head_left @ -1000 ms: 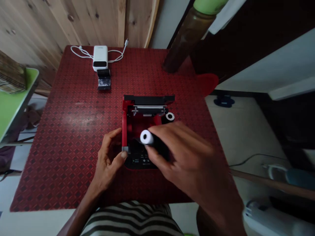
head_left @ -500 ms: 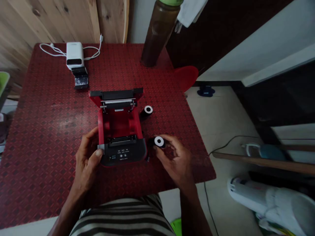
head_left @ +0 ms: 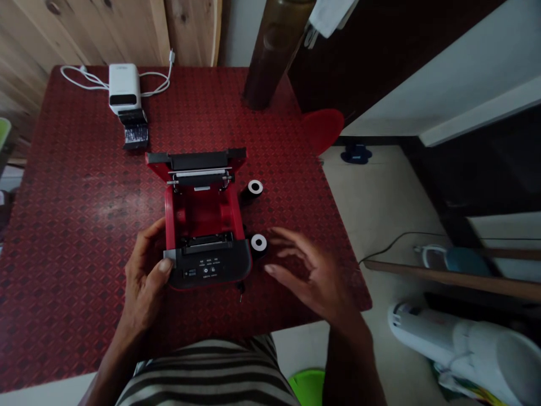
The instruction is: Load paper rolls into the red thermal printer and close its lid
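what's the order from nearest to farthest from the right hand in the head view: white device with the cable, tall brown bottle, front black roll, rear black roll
1. Front black roll: just left of the right hand
2. Rear black roll: beyond the front one
3. Tall brown bottle: far edge
4. White device: far left

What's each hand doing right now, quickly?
Left hand: closed on the printer's left side, thumb on its front corner.
Right hand: open, holding nothing, just right of the nearer roll.
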### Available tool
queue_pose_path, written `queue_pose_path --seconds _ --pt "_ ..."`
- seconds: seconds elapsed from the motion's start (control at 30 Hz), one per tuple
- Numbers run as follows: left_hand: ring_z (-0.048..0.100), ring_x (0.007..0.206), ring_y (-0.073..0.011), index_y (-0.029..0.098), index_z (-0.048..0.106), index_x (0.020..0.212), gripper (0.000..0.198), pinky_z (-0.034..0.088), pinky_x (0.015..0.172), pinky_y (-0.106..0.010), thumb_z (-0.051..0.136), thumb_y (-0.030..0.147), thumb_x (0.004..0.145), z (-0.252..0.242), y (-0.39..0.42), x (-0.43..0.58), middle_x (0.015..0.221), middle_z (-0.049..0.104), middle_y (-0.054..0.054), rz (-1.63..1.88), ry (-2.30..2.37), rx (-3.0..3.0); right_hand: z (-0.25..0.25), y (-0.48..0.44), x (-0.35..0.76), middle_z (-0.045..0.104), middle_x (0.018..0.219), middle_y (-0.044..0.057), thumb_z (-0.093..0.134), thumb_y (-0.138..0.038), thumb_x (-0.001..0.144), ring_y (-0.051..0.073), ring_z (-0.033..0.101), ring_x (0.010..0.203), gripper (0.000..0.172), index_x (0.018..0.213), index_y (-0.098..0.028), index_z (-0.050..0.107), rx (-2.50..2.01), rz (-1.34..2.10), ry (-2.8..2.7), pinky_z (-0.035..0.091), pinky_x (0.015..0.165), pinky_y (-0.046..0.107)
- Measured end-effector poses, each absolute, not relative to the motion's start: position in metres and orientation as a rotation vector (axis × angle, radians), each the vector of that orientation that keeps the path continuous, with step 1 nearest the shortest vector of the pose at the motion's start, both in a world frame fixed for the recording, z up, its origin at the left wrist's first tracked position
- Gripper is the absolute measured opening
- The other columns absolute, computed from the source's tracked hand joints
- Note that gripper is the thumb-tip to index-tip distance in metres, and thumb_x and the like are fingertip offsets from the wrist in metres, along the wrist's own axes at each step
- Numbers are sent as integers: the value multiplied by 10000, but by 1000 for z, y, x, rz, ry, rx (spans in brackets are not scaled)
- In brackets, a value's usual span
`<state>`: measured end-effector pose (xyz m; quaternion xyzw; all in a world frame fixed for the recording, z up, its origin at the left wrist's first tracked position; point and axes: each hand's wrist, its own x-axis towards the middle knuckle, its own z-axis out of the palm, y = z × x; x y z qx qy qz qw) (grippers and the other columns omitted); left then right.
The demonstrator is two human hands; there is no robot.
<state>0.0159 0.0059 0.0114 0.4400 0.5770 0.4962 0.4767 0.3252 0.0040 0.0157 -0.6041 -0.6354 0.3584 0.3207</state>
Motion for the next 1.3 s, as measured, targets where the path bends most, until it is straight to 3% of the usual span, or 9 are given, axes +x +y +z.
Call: queue_pose_path --seconds 0.2,0.33,0.4,0.53,0.63,0.83,0.97,1.1,1.3 --pt "789 1210 -351 256 729 1518 650 644 978 -439 771 641 996 10 7 15 1371 825 -96 1221 1426 1119 19 58 332 890 1203 91 837 -432 1013 249 860 1053 306 1264 -258 808 -1537 872 -1489 714 908 429" --pt "782 1234 -363 207 712 1539 707 655 1008 -444 749 667 1003 11 6 14 1386 812 -121 1185 1467 1168 -12 107 311 814 1452 164 927 -378 860 346 799 1270 638 1451 -250 724 -1568 774 -1613 682 1016 541" --pt "785 1223 -359 196 712 1532 723 658 1011 -444 740 687 1003 10 6 13 1377 812 -126 1180 1472 1181 -24 123 301 790 1501 167 944 -345 809 373 770 1318 693 1456 -253 712 -1557 733 -1662 639 1096 590" --pt "796 1188 -343 202 717 1514 708 659 966 -427 741 691 1004 6 7 10 1367 814 -126 1202 1466 1204 -32 135 293 863 1237 99 870 -345 874 358 781 1183 321 1178 -282 787 -1520 727 -1699 595 1111 591" --pt "798 1170 -331 210 717 1520 709 661 954 -422 751 690 1001 4 7 9 1361 817 -119 1202 1448 1210 -30 133 293 864 1129 70 842 -363 898 335 781 1096 201 1077 -292 787 -1499 747 -1685 603 1053 553" --pt "796 1168 -334 250 730 1526 647 673 960 -442 748 648 1016 4 6 9 1344 820 -106 1211 1425 1204 8 112 306 866 1155 41 846 -439 964 265 803 1085 248 1142 -275 788 -1439 806 -1548 648 959 439" --pt "785 1196 -339 237 730 1529 657 670 967 -439 739 653 1020 4 7 9 1365 817 -105 1214 1433 1220 51 86 307 889 1212 8 954 -361 941 216 836 1136 278 1160 -302 793 -1270 1108 -1340 684 961 359" --pt "782 1226 -335 269 712 1563 645 656 1020 -447 726 650 1043 3 5 9 1412 807 -92 1197 1422 1213 75 63 293 906 1152 -17 979 -312 951 180 861 1005 353 1218 -332 748 -1079 1419 -1236 699 849 307" --pt "764 1260 -330 254 684 1602 661 644 1032 -442 716 639 1065 3 2 8 1472 780 -105 1169 1399 1186 77 59 278 880 1123 12 1054 -330 861 229 825 995 370 1129 -311 800 -1102 1245 -1474 684 841 361"
